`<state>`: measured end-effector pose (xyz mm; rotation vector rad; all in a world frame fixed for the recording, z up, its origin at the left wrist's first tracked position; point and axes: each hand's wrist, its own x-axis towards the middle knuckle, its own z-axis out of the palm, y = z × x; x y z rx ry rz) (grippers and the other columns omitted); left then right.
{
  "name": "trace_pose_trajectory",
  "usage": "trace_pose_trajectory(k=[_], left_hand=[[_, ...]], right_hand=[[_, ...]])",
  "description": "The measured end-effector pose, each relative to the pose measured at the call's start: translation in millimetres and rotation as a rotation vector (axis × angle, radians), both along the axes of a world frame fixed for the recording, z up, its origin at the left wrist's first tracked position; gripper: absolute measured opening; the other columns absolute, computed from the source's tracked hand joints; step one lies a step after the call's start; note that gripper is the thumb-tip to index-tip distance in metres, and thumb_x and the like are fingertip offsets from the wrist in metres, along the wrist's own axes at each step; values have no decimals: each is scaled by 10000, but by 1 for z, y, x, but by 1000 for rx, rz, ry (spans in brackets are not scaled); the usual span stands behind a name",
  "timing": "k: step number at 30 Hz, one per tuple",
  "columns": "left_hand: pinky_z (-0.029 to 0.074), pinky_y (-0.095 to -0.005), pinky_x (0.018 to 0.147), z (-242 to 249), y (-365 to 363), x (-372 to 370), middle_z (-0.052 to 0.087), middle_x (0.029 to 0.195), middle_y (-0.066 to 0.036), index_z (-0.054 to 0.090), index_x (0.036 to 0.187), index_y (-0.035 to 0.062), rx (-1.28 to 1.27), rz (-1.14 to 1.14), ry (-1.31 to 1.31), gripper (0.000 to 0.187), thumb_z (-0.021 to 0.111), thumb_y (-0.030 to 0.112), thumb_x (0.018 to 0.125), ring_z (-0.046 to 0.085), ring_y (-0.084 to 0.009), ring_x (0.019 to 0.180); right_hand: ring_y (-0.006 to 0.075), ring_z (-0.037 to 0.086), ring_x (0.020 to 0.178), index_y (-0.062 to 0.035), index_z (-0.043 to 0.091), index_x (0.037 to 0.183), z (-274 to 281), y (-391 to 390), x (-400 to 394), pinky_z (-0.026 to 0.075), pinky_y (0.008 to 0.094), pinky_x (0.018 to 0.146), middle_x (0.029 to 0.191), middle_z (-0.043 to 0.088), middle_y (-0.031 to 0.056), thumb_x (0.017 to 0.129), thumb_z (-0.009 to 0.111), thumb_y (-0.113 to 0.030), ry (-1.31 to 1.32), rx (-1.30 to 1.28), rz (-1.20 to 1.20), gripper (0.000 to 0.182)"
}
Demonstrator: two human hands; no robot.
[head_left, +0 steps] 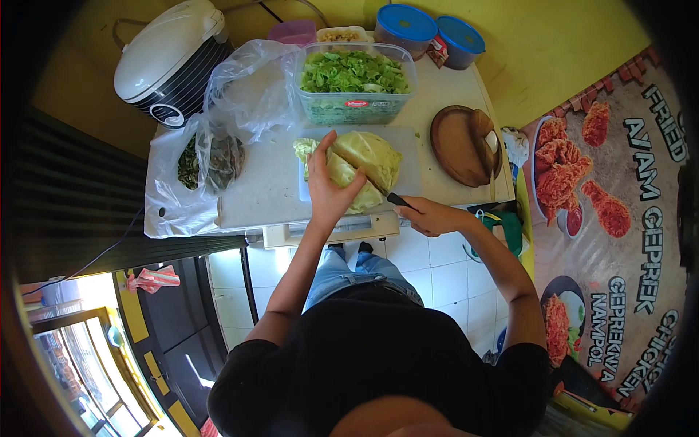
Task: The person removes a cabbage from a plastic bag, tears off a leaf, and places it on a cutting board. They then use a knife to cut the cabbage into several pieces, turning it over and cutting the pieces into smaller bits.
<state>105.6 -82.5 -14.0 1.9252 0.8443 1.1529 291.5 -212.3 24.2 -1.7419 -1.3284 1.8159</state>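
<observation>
A pale green cabbage (375, 154) rests on a whitish cutting board (412, 149), with a long split running across it. My left hand (331, 186) grips the cabbage from the near left side, thumb and fingers spread over it. In my right hand (431, 216) is a knife (398, 199), held by its black handle at the cabbage's near right edge. Its blade lies in the split and is mostly hidden. Just behind the board stands a clear plastic container (357, 109) filled with chopped green leaves (354, 71).
To the right lies a round wooden plate (451, 146) with another wooden piece on it. Plastic bags (182, 211), one with dark greens, and a rice cooker (171, 54) stand left. Blue-lidded tubs (406, 23) line the back. The table's (255, 193) front edge is close to my body.
</observation>
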Motion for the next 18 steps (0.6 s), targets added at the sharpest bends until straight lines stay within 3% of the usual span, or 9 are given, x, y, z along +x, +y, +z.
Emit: trace_pose_trajectory(k=[1, 2, 4, 5, 7, 8, 12, 15, 18], left_hand=[[376, -352, 1020, 0, 0, 0, 478, 1310, -154, 410, 1340, 27, 7, 1, 0, 705, 698, 57, 697, 465, -288, 1216], [375, -359, 1022, 0, 0, -1, 470, 1316, -154, 404, 1346, 25, 31, 15, 18, 716, 702, 63, 696, 469, -288, 1211], [374, -365, 1023, 2, -4, -1, 461, 1323, -153, 398, 1351, 24, 54, 33, 38, 727, 707, 69, 695, 472, -289, 1207], [374, -364, 1024, 4, -5, 0, 457, 1327, -153, 392, 1357, 24, 22, 63, 34, 726, 709, 74, 706, 469, -282, 1207], [374, -363, 1024, 4, -5, 2, 452, 1331, -152, 387, 1363, 24, -4, 99, 29, 725, 711, 79, 718, 466, -274, 1207], [361, -379, 1023, 0, -4, 3, 443, 1339, -151, 381, 1366, 34, -30, 107, -14, 748, 727, 126, 709, 444, -295, 1215], [343, -387, 1025, -11, 3, 5, 433, 1349, -156, 365, 1372, 31, -134, 60, -198, 734, 727, 185, 752, 422, -314, 1222], [344, -380, 1025, -7, 0, 4, 428, 1351, -168, 358, 1375, 20, -73, 103, -160, 717, 716, 204, 783, 422, -313, 1223], [341, -386, 1028, -7, -3, 0, 411, 1358, -183, 361, 1368, 15, -119, 120, -178, 702, 714, 224, 798, 420, -323, 1224]], right_hand=[[65, 375, 464, -93, 423, 1016, 0, 0, 2, 382, 248, 418, 572, 331, -48, 1015, 359, -351, 103, -80, -4, 266], [65, 375, 464, -93, 423, 1016, 1, 0, 1, 382, 248, 418, 572, 331, -48, 1015, 359, -351, 104, -74, -2, 266], [173, 472, 432, -56, 419, 1010, 5, -2, -5, 417, 335, 427, 532, 433, 32, 1011, 372, -314, -50, 13, 7, 262], [173, 472, 432, -56, 419, 1010, -2, -6, -8, 417, 335, 427, 532, 433, 32, 1011, 372, -314, -51, 19, 10, 262], [337, 558, 493, -14, 411, 1000, -21, -19, -19, 440, 443, 479, 558, 531, 158, 998, 400, -279, -507, 583, 27, 265], [439, 562, 579, 10, 398, 987, -7, -21, -27, 429, 497, 555, 651, 563, 267, 994, 417, -268, -534, 531, -16, 278], [411, 570, 580, -1, 408, 985, 31, -33, -31, 421, 491, 555, 613, 555, 234, 996, 415, -272, -590, 509, -45, 272], [400, 558, 553, 0, 408, 1007, 36, -33, -16, 403, 481, 527, 589, 539, 225, 996, 417, -278, -559, 540, -22, 278], [429, 577, 613, 8, 412, 1006, 36, -26, 1, 431, 509, 564, 646, 570, 258, 990, 412, -302, -581, 503, -153, 311]])
